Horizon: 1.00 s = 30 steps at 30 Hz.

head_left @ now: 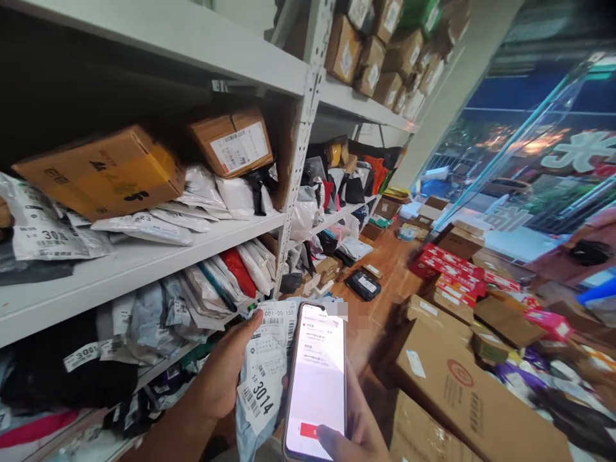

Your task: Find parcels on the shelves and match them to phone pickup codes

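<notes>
My left hand (224, 372) is closed on a pale blue-grey mailing parcel (246, 439), its thumb pressed on the upper left edge. White labels (269, 350) cover the parcel's face, one printed with 3014. Just right of it, my right hand (359, 417) grips a smartphone (315, 385) held upright, partly in front of the parcel. The lit screen shows lines of text and a red button near the bottom. My right thumb lies over that button. The fingers behind the phone are mostly hidden.
White metal shelving (144, 250) on the left holds bagged parcels and cardboard boxes (103, 173). A black parcel (363, 285) lies on the wooden floor. Large cartons (462, 372), red boxes (447, 273) and loose bags crowd the right side. A person (577, 240) is partly visible at the far right.
</notes>
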Available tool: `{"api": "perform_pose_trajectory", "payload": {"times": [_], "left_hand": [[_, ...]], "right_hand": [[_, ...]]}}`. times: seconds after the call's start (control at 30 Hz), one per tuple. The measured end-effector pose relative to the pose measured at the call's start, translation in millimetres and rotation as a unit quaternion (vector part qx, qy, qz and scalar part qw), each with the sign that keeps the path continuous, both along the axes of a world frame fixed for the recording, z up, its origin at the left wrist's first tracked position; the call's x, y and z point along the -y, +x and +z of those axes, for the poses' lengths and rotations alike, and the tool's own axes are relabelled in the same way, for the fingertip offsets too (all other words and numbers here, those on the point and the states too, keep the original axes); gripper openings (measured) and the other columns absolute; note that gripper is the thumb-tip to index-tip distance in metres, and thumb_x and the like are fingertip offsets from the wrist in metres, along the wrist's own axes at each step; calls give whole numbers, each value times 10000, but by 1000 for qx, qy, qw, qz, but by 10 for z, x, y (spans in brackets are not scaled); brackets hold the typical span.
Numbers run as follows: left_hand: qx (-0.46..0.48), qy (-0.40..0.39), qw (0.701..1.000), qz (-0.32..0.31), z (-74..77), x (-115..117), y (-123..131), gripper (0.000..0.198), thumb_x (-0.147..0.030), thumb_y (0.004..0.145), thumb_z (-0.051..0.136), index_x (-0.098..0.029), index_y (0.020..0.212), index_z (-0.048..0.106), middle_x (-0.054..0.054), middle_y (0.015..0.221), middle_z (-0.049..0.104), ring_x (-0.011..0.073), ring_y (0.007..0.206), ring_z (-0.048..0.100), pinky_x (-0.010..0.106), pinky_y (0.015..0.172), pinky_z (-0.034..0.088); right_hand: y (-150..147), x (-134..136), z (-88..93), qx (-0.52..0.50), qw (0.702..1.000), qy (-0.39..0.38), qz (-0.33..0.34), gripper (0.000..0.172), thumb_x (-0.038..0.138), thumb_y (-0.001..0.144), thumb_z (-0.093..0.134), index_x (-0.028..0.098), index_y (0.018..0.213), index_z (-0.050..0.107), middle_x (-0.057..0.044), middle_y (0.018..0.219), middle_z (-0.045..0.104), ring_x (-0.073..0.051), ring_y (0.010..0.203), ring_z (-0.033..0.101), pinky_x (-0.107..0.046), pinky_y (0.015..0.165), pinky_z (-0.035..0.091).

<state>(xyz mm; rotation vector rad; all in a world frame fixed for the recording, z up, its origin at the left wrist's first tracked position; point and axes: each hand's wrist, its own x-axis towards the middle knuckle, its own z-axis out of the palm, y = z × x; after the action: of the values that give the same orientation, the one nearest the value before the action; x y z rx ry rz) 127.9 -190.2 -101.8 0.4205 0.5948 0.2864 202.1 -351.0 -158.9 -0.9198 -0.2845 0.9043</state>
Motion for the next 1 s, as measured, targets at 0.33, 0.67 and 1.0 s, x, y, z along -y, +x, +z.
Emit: {"api": "perform_pose_trajectory", "payload": {"times": [0.33, 0.67, 1.0], "left_hand": [[-42, -12, 998, -44, -44, 604, 310, 581, -333, 813, 574, -152, 1344, 425, 158, 1083, 676, 315, 958, 650, 443, 862, 506], [-44, 27, 997, -60, -73, 989, 523, 545, -325, 819, 573, -141, 1318, 453, 141, 1080, 681, 292, 1009, 632, 418, 889, 497], [-50, 37, 998, -20, 9, 1156, 656, 499, -266, 837, 551, -111, 1303, 457, 143, 1062, 687, 270, 992, 641, 379, 877, 504]], "right_hand": [[314, 679, 16, 31, 997, -7, 68, 1161, 336, 584, 793, 192, 1397, -23, -181, 1322, 517, -325, 1146, 543, -426, 924, 446], [503, 1084, 9, 33, 995, -11, 90, 1242, 383, 590, 785, 195, 1377, -158, -195, 1240, 586, -336, 1128, 556, -463, 907, 439], [587, 1175, -8, -11, 997, 12, 71, 1253, 386, 547, 815, 188, 1376, -104, -190, 1253, 579, -317, 1108, 577, -411, 878, 469]]}}
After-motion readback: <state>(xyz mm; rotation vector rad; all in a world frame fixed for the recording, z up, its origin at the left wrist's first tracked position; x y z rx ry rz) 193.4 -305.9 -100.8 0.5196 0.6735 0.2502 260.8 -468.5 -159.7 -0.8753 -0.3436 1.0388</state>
